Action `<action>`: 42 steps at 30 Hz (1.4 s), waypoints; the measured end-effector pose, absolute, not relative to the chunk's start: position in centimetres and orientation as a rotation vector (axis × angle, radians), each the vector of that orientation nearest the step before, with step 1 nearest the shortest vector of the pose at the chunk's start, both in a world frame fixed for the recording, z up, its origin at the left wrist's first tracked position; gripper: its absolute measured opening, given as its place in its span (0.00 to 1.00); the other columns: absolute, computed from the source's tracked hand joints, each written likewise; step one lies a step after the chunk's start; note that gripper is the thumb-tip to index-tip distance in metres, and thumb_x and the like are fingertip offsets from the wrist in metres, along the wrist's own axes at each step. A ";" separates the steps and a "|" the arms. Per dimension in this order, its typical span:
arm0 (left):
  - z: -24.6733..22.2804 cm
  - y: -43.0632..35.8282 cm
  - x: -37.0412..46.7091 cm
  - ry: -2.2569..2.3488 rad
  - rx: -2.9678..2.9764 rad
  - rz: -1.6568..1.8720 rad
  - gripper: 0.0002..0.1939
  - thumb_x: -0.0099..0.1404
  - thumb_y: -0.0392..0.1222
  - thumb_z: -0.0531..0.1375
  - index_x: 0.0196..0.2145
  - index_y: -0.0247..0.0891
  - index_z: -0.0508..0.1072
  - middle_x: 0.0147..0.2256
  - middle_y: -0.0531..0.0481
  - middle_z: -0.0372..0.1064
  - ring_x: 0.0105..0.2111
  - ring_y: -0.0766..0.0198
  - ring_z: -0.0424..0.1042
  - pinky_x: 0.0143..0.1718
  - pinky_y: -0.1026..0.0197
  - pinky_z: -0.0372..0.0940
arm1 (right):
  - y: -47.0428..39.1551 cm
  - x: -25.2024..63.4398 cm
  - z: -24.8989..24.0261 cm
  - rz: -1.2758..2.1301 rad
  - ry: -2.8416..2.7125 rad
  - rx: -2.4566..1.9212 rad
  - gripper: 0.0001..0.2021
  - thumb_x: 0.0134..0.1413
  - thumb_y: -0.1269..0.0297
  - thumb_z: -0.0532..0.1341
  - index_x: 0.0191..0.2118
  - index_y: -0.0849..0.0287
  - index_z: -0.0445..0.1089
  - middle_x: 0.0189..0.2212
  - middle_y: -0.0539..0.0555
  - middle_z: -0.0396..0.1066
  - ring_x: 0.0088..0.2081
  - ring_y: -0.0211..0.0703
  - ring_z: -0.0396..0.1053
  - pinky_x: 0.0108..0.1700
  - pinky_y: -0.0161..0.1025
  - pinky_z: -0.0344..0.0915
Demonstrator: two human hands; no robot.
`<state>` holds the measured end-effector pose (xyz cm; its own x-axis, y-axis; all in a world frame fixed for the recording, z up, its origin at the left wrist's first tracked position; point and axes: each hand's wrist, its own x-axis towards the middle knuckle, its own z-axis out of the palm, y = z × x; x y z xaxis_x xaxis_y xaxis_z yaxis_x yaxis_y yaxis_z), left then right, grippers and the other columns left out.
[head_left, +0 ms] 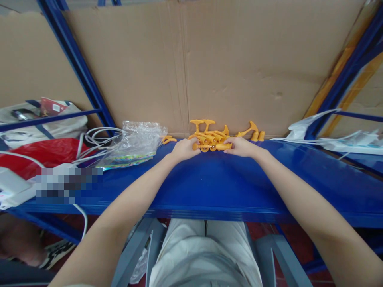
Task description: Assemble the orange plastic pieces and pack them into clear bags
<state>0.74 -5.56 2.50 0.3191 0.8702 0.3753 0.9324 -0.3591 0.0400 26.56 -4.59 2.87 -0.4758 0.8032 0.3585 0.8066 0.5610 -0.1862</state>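
Note:
A pile of yellow plastic pieces [212, 138] lies at the back of the blue shelf, against the cardboard. My left hand [186, 149] has its fingers closed on the left end of a yellow piece [220, 146] at the front of the pile. My right hand [241, 147] grips the right end of the same piece. Just beyond my right hand are a curved yellow piece [250, 127] and two small yellow cups [257, 136]. Small yellow pieces [168, 139] lie left of my left hand.
Clear plastic bags [139, 137] lie on the left, beside white cables [97, 139], a red bag [36, 153] and a white adapter [13, 185]. A white power strip [353, 145] is at the far right. Blue posts [79, 67] flank the cardboard [239, 59].

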 end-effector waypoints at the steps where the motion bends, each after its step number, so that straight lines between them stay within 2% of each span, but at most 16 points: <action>1: 2.5 -5.6 0.8 -1.655 -2.399 -0.512 0.20 0.60 0.48 0.58 0.48 0.41 0.73 0.38 0.45 0.77 0.41 0.50 0.77 0.38 0.59 0.66 | -4.6 26.4 2.8 0.001 -2.389 -1.303 0.12 0.49 0.65 0.66 0.42 0.58 0.75 0.31 0.54 0.76 0.38 0.50 0.75 0.41 0.43 0.68; 7: 2.4 -5.5 0.7 -1.592 -2.416 -0.697 0.19 0.58 0.45 0.59 0.47 0.39 0.75 0.34 0.47 0.77 0.36 0.54 0.76 0.37 0.60 0.65 | -4.7 25.3 2.1 -0.058 -2.360 -1.123 0.11 0.54 0.67 0.63 0.43 0.60 0.75 0.38 0.58 0.76 0.41 0.50 0.74 0.45 0.45 0.67; 15: 2.2 -4.5 0.7 -1.687 -2.636 -1.168 0.14 0.54 0.41 0.60 0.38 0.33 0.76 0.20 0.54 0.69 0.23 0.65 0.67 0.26 0.66 0.59 | -5.0 25.4 2.1 -0.309 -2.377 -1.026 0.15 0.59 0.69 0.57 0.51 0.60 0.71 0.46 0.63 0.71 0.45 0.53 0.72 0.50 0.50 0.68; 20: 1.9 -4.2 0.6 -1.735 -2.689 -1.199 0.14 0.54 0.40 0.59 0.38 0.33 0.75 0.21 0.54 0.70 0.22 0.66 0.67 0.26 0.66 0.60 | -5.0 25.2 1.9 -0.302 -2.385 -1.047 0.16 0.60 0.69 0.56 0.53 0.59 0.71 0.46 0.63 0.72 0.45 0.53 0.72 0.50 0.51 0.68; 25: 2.1 -4.6 0.7 -1.666 -2.533 -0.956 0.18 0.53 0.41 0.60 0.41 0.34 0.77 0.26 0.50 0.74 0.28 0.60 0.72 0.31 0.63 0.63 | -4.0 25.1 1.2 -0.029 -2.293 -1.067 0.12 0.56 0.66 0.62 0.46 0.59 0.74 0.42 0.60 0.75 0.44 0.53 0.73 0.50 0.52 0.68; 31: 2.2 -5.0 0.9 -1.620 -2.424 -0.800 0.20 0.56 0.44 0.60 0.46 0.37 0.76 0.31 0.47 0.76 0.32 0.57 0.74 0.36 0.60 0.65 | -3.6 26.0 0.9 0.626 -2.097 -1.065 0.19 0.48 0.69 0.68 0.47 0.57 0.67 0.40 0.55 0.74 0.39 0.43 0.75 0.45 0.45 0.72; 35: 2.2 -5.0 0.7 -1.615 -2.417 -0.788 0.20 0.56 0.45 0.60 0.46 0.38 0.75 0.30 0.48 0.76 0.32 0.57 0.75 0.35 0.61 0.65 | -3.9 26.4 1.6 0.910 -1.932 -1.047 0.18 0.45 0.71 0.70 0.42 0.57 0.66 0.33 0.50 0.75 0.35 0.39 0.76 0.42 0.41 0.74; 38: 2.1 -4.9 0.6 -1.574 -2.454 -0.797 0.20 0.55 0.43 0.60 0.46 0.38 0.75 0.30 0.49 0.75 0.31 0.58 0.74 0.35 0.62 0.65 | -4.3 26.4 2.1 1.027 -1.855 -1.062 0.15 0.46 0.67 0.71 0.39 0.58 0.68 0.30 0.51 0.76 0.31 0.38 0.75 0.38 0.38 0.74; 42: 1.9 -5.1 0.8 -1.551 -2.489 -0.837 0.20 0.55 0.41 0.59 0.46 0.36 0.76 0.30 0.49 0.75 0.30 0.60 0.73 0.34 0.63 0.64 | -4.7 26.1 2.4 1.074 -1.816 -1.126 0.10 0.53 0.60 0.68 0.36 0.59 0.71 0.26 0.52 0.77 0.28 0.38 0.75 0.35 0.36 0.72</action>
